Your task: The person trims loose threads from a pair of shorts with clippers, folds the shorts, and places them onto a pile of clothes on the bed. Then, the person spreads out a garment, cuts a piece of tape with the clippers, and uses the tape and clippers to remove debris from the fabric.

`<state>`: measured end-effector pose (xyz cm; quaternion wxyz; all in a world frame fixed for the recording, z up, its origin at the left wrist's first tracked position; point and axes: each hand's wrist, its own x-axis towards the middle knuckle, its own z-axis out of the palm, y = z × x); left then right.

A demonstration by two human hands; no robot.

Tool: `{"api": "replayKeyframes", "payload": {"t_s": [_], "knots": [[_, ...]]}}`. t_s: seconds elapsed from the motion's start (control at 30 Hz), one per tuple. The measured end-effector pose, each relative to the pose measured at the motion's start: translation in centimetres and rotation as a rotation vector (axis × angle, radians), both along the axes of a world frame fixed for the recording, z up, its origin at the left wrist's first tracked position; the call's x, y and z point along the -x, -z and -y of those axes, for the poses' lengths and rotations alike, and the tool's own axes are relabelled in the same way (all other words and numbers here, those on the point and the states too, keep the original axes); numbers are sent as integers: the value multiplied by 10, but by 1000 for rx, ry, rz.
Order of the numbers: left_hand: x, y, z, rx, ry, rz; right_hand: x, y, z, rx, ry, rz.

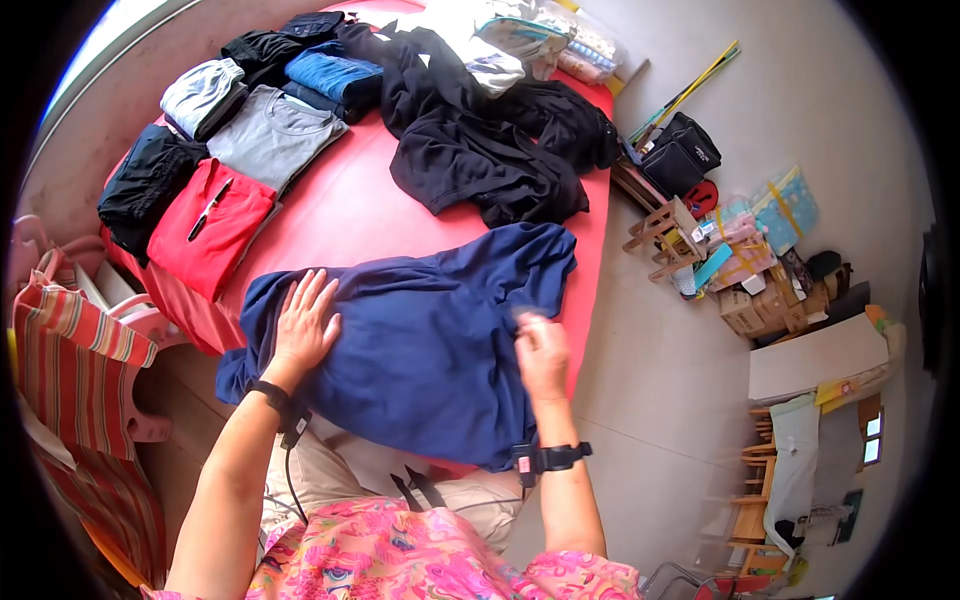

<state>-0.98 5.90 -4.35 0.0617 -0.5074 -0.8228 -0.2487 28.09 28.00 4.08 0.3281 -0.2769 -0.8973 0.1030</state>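
Observation:
A navy-blue shirt [410,330] lies spread and wrinkled across the near end of the pink-covered bed. My left hand [305,325] rests flat on its left part, fingers stretched out. Over the shirt's right edge is my right hand [542,352], its fingers curled in and slightly smeared by motion. Whether fabric is caught in those fingers is hidden. Beyond the left hand sits a folded red shirt [225,240] with a black pen [208,210] on top. A loose heap of black clothes [480,150] lies past the navy shirt.
Folded clothes lie at the far left, among them a grey shirt [270,130], blue jeans [335,72] and dark trousers [150,185]. A pink chair [150,325] with striped cloth [75,400] stands left. Right, on the floor, are a wooden stool [665,240], a black bag [682,155] and boxes [745,312].

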Motion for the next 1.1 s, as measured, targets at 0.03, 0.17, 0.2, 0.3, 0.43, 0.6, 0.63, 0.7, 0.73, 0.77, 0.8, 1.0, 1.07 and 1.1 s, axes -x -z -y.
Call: {"api": "replayKeyframes", "payload": {"t_s": [0.03,0.17,0.2,0.3,0.43,0.6,0.63,0.7,0.73,0.77,0.8,1.0,1.07,1.1], "knots": [[0,0,0,-3,1,2,-2,29,1,59,-53,172],[2,0,-1,-3,1,-8,-8,71,-20,552,-41,178],[0,-1,1,8,2,-1,-12,60,-31,679,1,241],[-1,0,1,7,5,6,-23,7,-43,912,168,-268],[-1,-2,0,17,0,3,-39,-26,-30,430,449,-191],[-1,-2,0,25,-2,-7,-27,20,12,-14,-6,67],[0,-2,0,24,-1,-11,-33,58,11,87,-66,270],[0,-2,0,22,6,-12,-37,80,11,441,14,199],[1,-3,-1,15,3,-20,-36,70,4,728,124,210],[1,-5,1,31,10,-2,-34,50,4,1067,110,-78],[1,-6,1,45,17,15,-35,19,8,1209,168,-198],[42,-5,-7,-340,33,1163,-60,-18,31,1278,-49,-894],[46,-7,-7,-318,7,1161,-53,-39,39,1124,83,-1139],[47,-8,-6,-162,90,905,-59,-44,37,1152,15,-1134]]}}
